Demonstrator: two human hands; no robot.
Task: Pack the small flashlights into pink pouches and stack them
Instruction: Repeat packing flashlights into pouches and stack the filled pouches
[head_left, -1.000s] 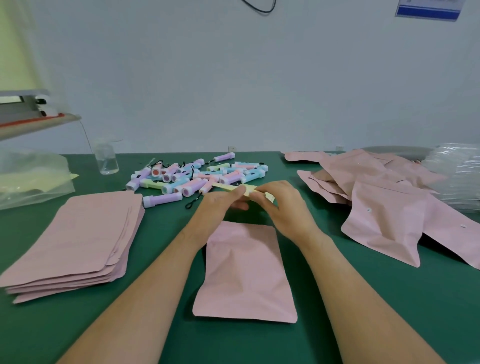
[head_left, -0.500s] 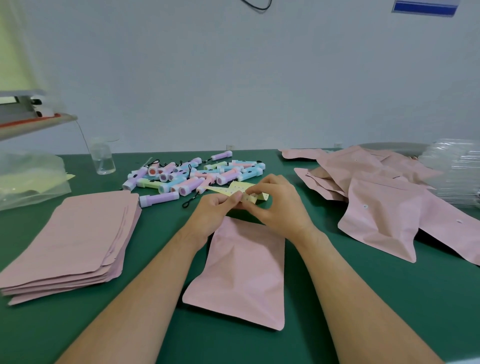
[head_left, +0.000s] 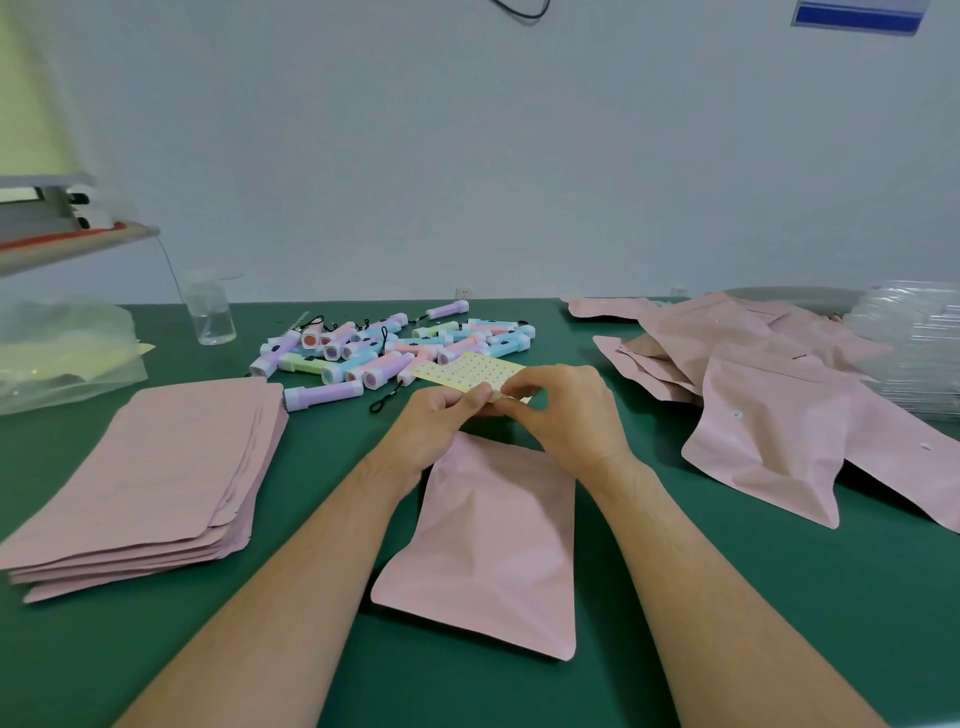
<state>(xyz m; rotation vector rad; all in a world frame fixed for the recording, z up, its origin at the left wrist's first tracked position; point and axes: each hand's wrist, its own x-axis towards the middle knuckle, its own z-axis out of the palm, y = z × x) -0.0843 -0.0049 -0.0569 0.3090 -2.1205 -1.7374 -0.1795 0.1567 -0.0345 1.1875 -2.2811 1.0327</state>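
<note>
1. Both the left hand (head_left: 431, 421) and right hand (head_left: 566, 415) have curled fingers pinching the near edge of a yellow dotted sticker sheet (head_left: 467, 371).
2. The puffy pink foil pouch (head_left: 493, 545) lies flat just under the wrists.
3. The pile of small pastel plastic flashlights (head_left: 395, 345) sits right behind the sheet.
</note>
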